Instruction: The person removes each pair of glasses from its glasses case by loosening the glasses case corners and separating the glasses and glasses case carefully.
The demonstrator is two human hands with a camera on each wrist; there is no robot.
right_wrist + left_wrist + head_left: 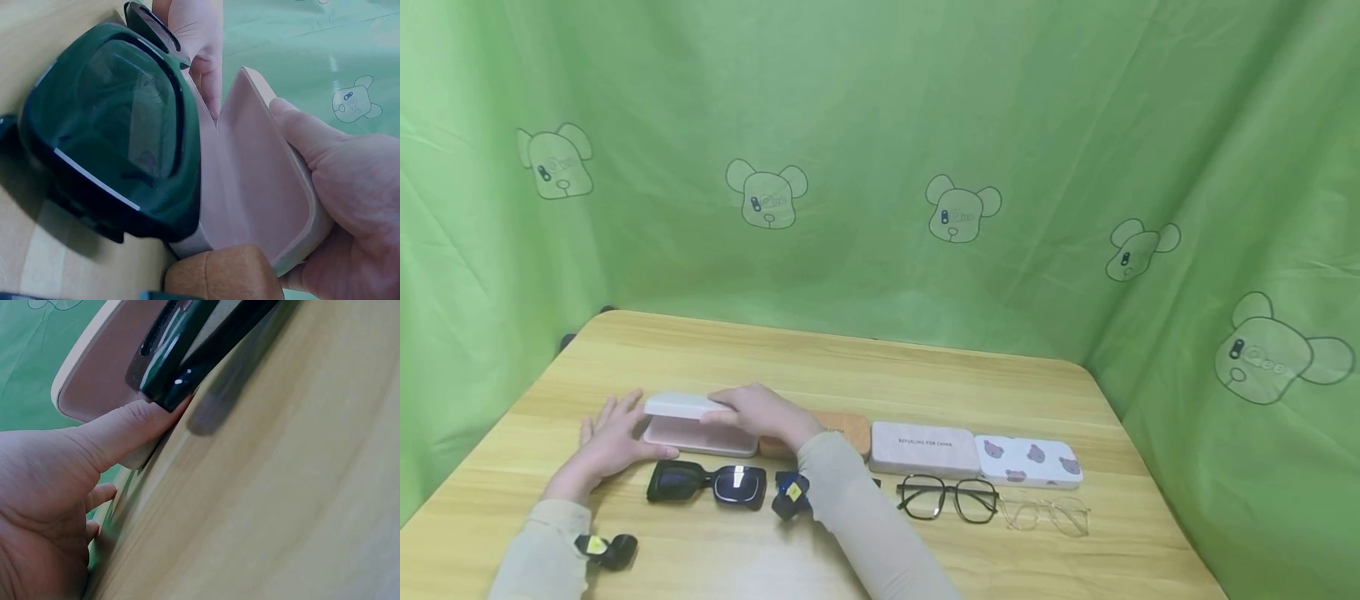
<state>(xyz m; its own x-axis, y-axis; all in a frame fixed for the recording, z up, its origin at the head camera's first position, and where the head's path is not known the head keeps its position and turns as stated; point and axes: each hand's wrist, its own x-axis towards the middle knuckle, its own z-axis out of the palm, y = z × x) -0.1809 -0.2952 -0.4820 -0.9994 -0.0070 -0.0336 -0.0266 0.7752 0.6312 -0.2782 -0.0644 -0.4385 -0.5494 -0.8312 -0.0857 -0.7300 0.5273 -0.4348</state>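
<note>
A pale glasses case (pixel 700 433) with a pink lining lies at the left end of a row, its lid partly raised. My right hand (pixel 763 412) grips that lid; in the right wrist view, the thumb (pixel 297 122) lies on its rim and the fingers pass behind. My left hand (pixel 606 446) is at the case's left end, fingers spread, with the straight thumb (pixel 134 425) along the front of the base. Black sunglasses (pixel 707 485) lie just in front of the case. Seen from the right wrist, the case's lined inside (pixel 250 169) holds nothing visible.
To the right stand an orange case (pixel 853 429), partly behind the right hand, a pinkish lettered case (pixel 925 446) and a bear-print case (pixel 1030 461). Black-framed glasses (pixel 947 500) and thin-rimmed glasses (pixel 1048 514) lie before them. The right forearm partly hides another dark pair (pixel 786 483).
</note>
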